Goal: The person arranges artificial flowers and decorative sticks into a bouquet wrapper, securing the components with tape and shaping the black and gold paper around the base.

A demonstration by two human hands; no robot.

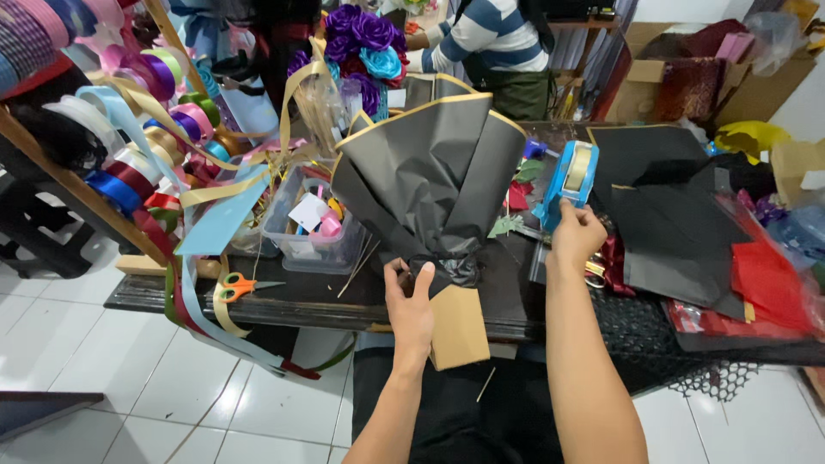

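Wrapping is at the binding step: left hand (411, 302) pinches the bouquet (434, 185) neck at centre frame, right hand (577, 234) grips the tape dispenser (569, 182), so tape seems needed next.

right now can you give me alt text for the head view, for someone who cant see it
A person's left hand grips the gathered neck of a bouquet wrap of black paper with gold edging above a dark worktable, while the right hand reaches to a blue tape dispenser. Orange-handled scissors, ribbon spools and a clear plastic bin lie to the left.
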